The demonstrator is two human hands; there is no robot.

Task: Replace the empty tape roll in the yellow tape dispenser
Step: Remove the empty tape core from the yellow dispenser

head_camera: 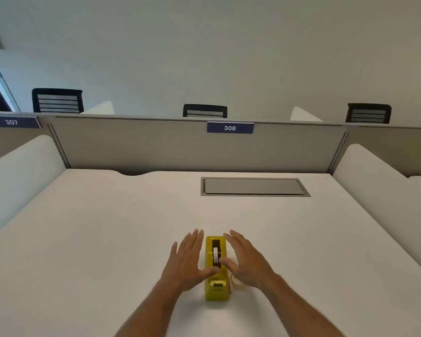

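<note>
A yellow tape dispenser (216, 285) stands on the white desk (107, 239), lengthwise toward me. A white roll core (215, 257) sits in its dark slot. My left hand (187, 259) lies flat just left of the dispenser, fingers spread, thumb touching its top edge. My right hand (247, 259) hovers on the right side, fingers apart, thumb tip at the roll core. A clear tape roll (236, 282) lies on the desk beside the dispenser, mostly hidden under my right palm.
A grey cable hatch (253, 186) is set into the desk at the back right. A grey partition (156, 147) with label 306 closes the far side. White side dividers (22, 171) flank the desk. Black chairs stand beyond the partition.
</note>
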